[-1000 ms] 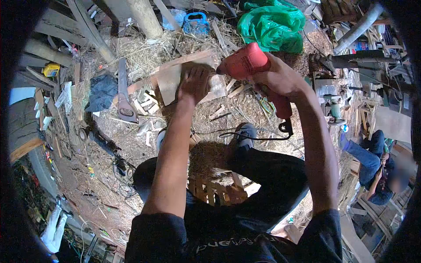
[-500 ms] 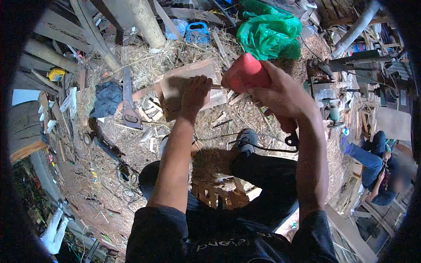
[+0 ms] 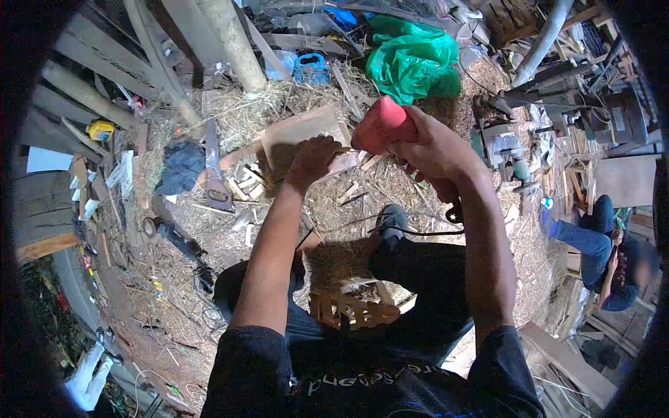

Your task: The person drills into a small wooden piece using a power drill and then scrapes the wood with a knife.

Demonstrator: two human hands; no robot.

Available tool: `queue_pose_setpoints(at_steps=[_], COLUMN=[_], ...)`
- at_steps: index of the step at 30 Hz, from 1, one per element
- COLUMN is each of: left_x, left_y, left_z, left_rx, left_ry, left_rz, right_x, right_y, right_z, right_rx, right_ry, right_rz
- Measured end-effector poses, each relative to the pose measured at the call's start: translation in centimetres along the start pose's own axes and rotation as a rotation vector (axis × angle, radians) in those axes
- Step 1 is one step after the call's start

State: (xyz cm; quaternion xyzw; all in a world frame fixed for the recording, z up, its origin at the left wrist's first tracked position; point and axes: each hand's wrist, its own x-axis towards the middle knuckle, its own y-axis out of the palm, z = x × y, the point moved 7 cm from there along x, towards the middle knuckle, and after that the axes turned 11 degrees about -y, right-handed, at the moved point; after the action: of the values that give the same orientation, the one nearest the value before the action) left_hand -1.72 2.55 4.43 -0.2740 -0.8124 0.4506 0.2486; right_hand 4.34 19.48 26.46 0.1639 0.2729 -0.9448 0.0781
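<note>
My right hand [image 3: 439, 150] is closed around a red corded power tool [image 3: 383, 127] that looks like a drill. Its black cord [image 3: 432, 232] hangs below the grip and loops past my shoe. The tool's front end points left, close to the fingers of my left hand [image 3: 313, 160]. Those fingers are curled over a narrow piece of wood [image 3: 343, 163], gripping it above a flat wooden board [image 3: 282, 145] on the ground. Where the tool's tip meets the wood is too small to make out.
A handsaw [image 3: 217, 188] lies left of the board, beside a black plastic bag [image 3: 182, 167]. Beyond are a blue container [image 3: 311, 70] and a green plastic sheet [image 3: 411, 59]. Wood scraps and straw cover the ground. At the right sits another person [image 3: 599, 258].
The view has shifted slightly. My left hand has rolled a little, showing more pale wood beneath it, and the red tool stays close to its fingers.
</note>
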Motion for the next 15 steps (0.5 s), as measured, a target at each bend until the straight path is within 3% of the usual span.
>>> queue_pose_setpoints(at_steps=[3, 4, 7, 8, 11, 13, 15], left_x=[-0.4, -0.3, -1.2, -2.7, -6.8, -6.6, -6.5], left_y=[-1.8, -1.6, -2.9, -3.1, -6.1, -10.4, -12.2], left_z=[0.1, 0.8, 3.3, 4.5, 6.3, 3.8, 1.9], left_rx=[0.089, 0.176, 0.381, 0.492, 0.353, 0.098, -0.155], left_ry=[0.101, 0.024, -0.183, -0.107, -0.065, -0.314, -0.508], left_rz=[0.016, 0.209, 0.486, 0.510, 0.208, 0.057, -0.092], right_x=[-1.3, -1.7, -3.3, -4.3, -6.4, -6.9, -6.0], right_y=[-0.1, -0.2, 0.1, 0.0, -1.5, -2.3, -3.3], right_z=[1.7, 2.3, 4.2, 4.6, 5.4, 3.6, 0.1], right_rx=[0.038, 0.036, 0.102, 0.122, 0.187, 0.274, 0.147], right_ry=[-0.039, -0.043, -0.081, -0.096, -0.172, -0.243, -0.264], right_rz=[-0.019, -0.030, 0.002, -0.011, -0.070, -0.095, -0.153])
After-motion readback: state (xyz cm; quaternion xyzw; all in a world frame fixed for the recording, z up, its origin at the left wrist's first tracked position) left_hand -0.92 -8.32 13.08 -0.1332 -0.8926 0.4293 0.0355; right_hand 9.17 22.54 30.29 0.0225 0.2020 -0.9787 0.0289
